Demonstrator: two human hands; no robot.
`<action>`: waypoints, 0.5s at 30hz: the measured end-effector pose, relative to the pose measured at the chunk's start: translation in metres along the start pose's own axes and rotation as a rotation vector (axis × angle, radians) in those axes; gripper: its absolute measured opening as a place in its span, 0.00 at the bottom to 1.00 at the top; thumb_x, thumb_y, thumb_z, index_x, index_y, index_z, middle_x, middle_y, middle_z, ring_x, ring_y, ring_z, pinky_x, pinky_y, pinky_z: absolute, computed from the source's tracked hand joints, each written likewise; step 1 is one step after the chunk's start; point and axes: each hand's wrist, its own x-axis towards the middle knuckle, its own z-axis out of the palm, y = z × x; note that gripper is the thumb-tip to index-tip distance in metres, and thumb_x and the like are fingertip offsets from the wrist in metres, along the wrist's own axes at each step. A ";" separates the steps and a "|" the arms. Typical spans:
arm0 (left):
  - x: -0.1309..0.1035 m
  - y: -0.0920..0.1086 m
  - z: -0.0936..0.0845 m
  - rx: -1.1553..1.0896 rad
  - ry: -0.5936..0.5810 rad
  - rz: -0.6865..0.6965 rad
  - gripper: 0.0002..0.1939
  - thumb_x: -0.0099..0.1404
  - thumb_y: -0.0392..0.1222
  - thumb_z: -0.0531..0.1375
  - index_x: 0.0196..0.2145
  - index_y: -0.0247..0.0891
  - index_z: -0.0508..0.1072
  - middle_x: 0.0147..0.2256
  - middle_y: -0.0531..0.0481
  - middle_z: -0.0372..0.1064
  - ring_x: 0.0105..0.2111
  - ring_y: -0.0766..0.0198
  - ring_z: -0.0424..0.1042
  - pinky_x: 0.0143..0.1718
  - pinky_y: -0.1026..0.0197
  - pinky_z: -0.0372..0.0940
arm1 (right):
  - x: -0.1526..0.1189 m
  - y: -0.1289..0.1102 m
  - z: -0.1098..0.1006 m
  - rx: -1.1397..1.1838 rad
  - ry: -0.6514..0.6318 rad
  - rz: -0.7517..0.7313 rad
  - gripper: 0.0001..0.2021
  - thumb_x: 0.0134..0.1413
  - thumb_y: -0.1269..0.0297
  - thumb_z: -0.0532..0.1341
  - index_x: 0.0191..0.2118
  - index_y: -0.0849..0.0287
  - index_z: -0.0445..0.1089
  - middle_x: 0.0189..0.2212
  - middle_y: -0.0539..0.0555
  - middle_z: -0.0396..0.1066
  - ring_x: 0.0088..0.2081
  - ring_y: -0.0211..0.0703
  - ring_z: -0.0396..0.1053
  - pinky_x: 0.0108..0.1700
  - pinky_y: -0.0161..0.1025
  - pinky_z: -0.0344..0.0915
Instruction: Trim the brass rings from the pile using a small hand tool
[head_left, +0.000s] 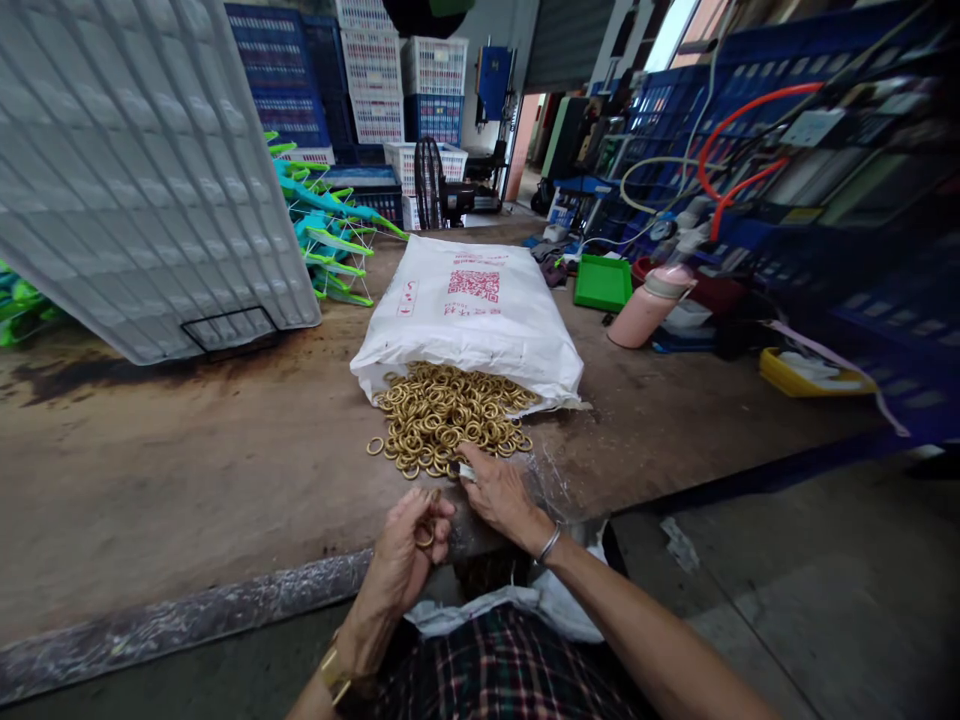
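A: Logged at the grip?

B: Left hand point(405, 548) closed, pinching at least one brass-coloured ring point(425, 535) in curled fingers, just in front of the white sack point(465, 310). Right hand point(504, 492) nearer to the sack, thumb and fingers at the front edge of the ring pile point(442, 415). Touching a small pale-and-dark item point(465, 470) at the fingertips (too small to identify). Cannot tell open or closed there.

A: Worn on the wrists?

B: Noted a gold-toned band point(335, 675) on the left, a silver-toned bangle point(549, 542) on the right.

A: And the bulk of the rings?

B: Heaped at the sack's open near end, partly under the lip, partly out on the brown tabletop point(187, 480). Found one loose ring point(375, 446) at the left fringe, below the sack's near left corner.

A: To the left of the sack?

B: Recorded a large ribbed white panel point(150, 180), tilted, plus teal and lime-green pieces point(330, 235) between panel and sack.

A: To the right?

B: Listed in order outward: green tray point(602, 283), pink bottle point(649, 310), yellow tray point(814, 382).

A: Beyond the sack?

B: Observed a black fan point(429, 185), with stacked white and blue crates point(371, 85) farther back.
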 end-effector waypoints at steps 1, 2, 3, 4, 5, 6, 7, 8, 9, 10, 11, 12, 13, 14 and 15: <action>0.001 0.001 -0.002 -0.023 0.003 -0.004 0.17 0.50 0.50 0.65 0.28 0.36 0.64 0.26 0.51 0.70 0.18 0.73 0.61 0.15 0.71 0.51 | 0.001 -0.001 0.000 -0.003 -0.015 -0.005 0.17 0.52 0.71 0.53 0.49 0.57 0.61 0.37 0.54 0.73 0.37 0.41 0.69 0.35 0.33 0.54; 0.001 0.001 -0.004 -0.047 0.002 -0.013 0.16 0.50 0.48 0.65 0.29 0.36 0.65 0.25 0.52 0.70 0.18 0.72 0.63 0.15 0.71 0.53 | 0.002 -0.002 0.000 -0.009 -0.030 -0.002 0.17 0.52 0.70 0.53 0.49 0.57 0.62 0.37 0.54 0.73 0.38 0.42 0.69 0.35 0.34 0.54; 0.001 0.001 -0.006 -0.074 -0.002 -0.028 0.16 0.50 0.47 0.65 0.31 0.37 0.65 0.25 0.52 0.70 0.18 0.72 0.63 0.16 0.71 0.54 | 0.003 -0.003 0.000 -0.015 -0.044 0.004 0.16 0.53 0.70 0.53 0.49 0.57 0.62 0.37 0.54 0.73 0.37 0.42 0.69 0.35 0.34 0.54; 0.001 0.002 -0.007 -0.100 -0.008 -0.049 0.16 0.50 0.45 0.65 0.34 0.38 0.66 0.24 0.53 0.70 0.18 0.71 0.64 0.16 0.71 0.54 | 0.003 -0.004 0.000 -0.018 -0.052 0.012 0.15 0.53 0.70 0.53 0.48 0.56 0.63 0.37 0.54 0.73 0.37 0.42 0.69 0.35 0.34 0.54; 0.002 0.002 -0.008 -0.126 -0.013 -0.072 0.16 0.50 0.43 0.65 0.36 0.38 0.67 0.24 0.53 0.70 0.19 0.71 0.65 0.17 0.71 0.55 | 0.003 -0.005 -0.001 -0.019 -0.054 0.020 0.15 0.53 0.70 0.53 0.47 0.56 0.63 0.36 0.54 0.73 0.36 0.42 0.69 0.34 0.34 0.54; 0.002 0.002 -0.010 -0.152 -0.017 -0.092 0.17 0.50 0.41 0.65 0.38 0.37 0.67 0.24 0.52 0.70 0.19 0.71 0.66 0.17 0.71 0.57 | 0.002 -0.005 -0.001 -0.017 -0.051 0.026 0.14 0.52 0.71 0.53 0.46 0.56 0.64 0.36 0.54 0.73 0.36 0.42 0.69 0.34 0.34 0.54; 0.003 0.003 -0.010 -0.175 -0.020 -0.106 0.16 0.50 0.39 0.65 0.37 0.36 0.68 0.25 0.52 0.70 0.20 0.70 0.66 0.18 0.71 0.58 | 0.001 -0.005 -0.002 -0.015 -0.048 0.028 0.14 0.52 0.72 0.53 0.45 0.56 0.64 0.35 0.53 0.73 0.36 0.41 0.69 0.34 0.33 0.53; 0.005 0.003 -0.011 -0.197 -0.016 -0.117 0.14 0.50 0.38 0.64 0.35 0.34 0.69 0.25 0.51 0.71 0.21 0.70 0.67 0.18 0.70 0.59 | 0.000 -0.005 -0.002 -0.013 -0.044 0.027 0.13 0.52 0.72 0.53 0.44 0.55 0.65 0.35 0.53 0.73 0.36 0.41 0.69 0.34 0.33 0.53; 0.006 0.003 -0.011 -0.218 -0.002 -0.127 0.11 0.50 0.37 0.64 0.32 0.33 0.70 0.26 0.49 0.71 0.22 0.69 0.68 0.19 0.70 0.61 | -0.001 -0.004 -0.001 -0.010 -0.039 0.022 0.13 0.51 0.73 0.54 0.43 0.55 0.66 0.35 0.52 0.73 0.36 0.40 0.69 0.35 0.33 0.53; 0.008 0.003 -0.012 -0.236 0.021 -0.137 0.08 0.51 0.36 0.63 0.29 0.32 0.69 0.26 0.49 0.71 0.23 0.68 0.69 0.19 0.69 0.62 | -0.001 -0.003 -0.001 -0.004 -0.032 0.018 0.12 0.51 0.73 0.54 0.42 0.55 0.66 0.35 0.52 0.73 0.36 0.40 0.69 0.35 0.32 0.53; 0.010 0.003 -0.012 -0.250 0.050 -0.147 0.06 0.51 0.35 0.63 0.27 0.32 0.69 0.26 0.48 0.71 0.24 0.67 0.70 0.19 0.69 0.62 | -0.001 -0.002 0.000 0.005 -0.024 0.014 0.12 0.51 0.74 0.54 0.40 0.55 0.67 0.34 0.52 0.73 0.35 0.39 0.68 0.34 0.32 0.53; 0.011 0.003 -0.011 -0.256 0.079 -0.157 0.06 0.52 0.35 0.63 0.25 0.32 0.68 0.26 0.48 0.71 0.24 0.67 0.70 0.19 0.69 0.63 | -0.001 -0.001 0.001 0.019 -0.014 0.013 0.11 0.51 0.73 0.54 0.39 0.56 0.67 0.34 0.52 0.73 0.34 0.39 0.68 0.34 0.32 0.53; 0.012 0.003 -0.011 -0.253 0.101 -0.159 0.06 0.52 0.35 0.63 0.25 0.33 0.68 0.26 0.48 0.71 0.24 0.67 0.70 0.19 0.69 0.63 | 0.000 0.000 0.003 0.040 -0.003 0.017 0.10 0.51 0.73 0.53 0.37 0.56 0.68 0.33 0.52 0.73 0.33 0.39 0.67 0.33 0.32 0.53; 0.012 0.003 -0.010 -0.238 0.111 -0.149 0.07 0.51 0.36 0.64 0.25 0.33 0.67 0.25 0.49 0.71 0.24 0.67 0.70 0.19 0.69 0.62 | 0.001 0.002 0.004 0.070 0.011 0.030 0.09 0.52 0.73 0.53 0.35 0.56 0.68 0.31 0.52 0.72 0.32 0.38 0.67 0.32 0.32 0.52; 0.012 0.002 -0.009 -0.212 0.107 -0.127 0.09 0.51 0.37 0.64 0.25 0.33 0.67 0.25 0.50 0.70 0.23 0.68 0.70 0.18 0.69 0.62 | 0.002 0.003 0.006 0.111 0.023 0.050 0.08 0.52 0.72 0.52 0.33 0.56 0.68 0.29 0.51 0.71 0.30 0.38 0.65 0.31 0.32 0.52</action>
